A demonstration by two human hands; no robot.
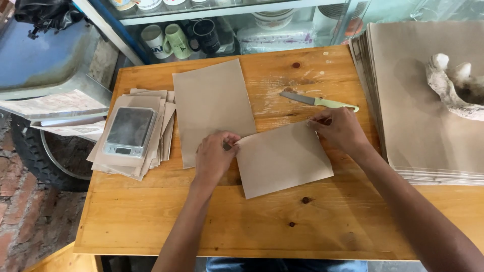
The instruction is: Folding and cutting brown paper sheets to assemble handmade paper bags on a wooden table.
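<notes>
A folded brown paper sheet [282, 158] lies tilted on the wooden table [151, 216]. My left hand [214, 158] pinches its upper left corner, and my right hand [340, 130] pinches its upper right corner. A second, taller brown sheet [212, 103] lies flat just behind my left hand, partly under it. A small knife [317, 101] with a pale green handle rests on the table just beyond my right hand.
A small digital scale [128, 132] sits on a pile of cut brown sheets [161, 133] at the left. A thick stack of large brown paper [418, 111] fills the right side, weighted by a pale lumpy object [451, 85]. Mugs [176, 39] stand on a shelf behind.
</notes>
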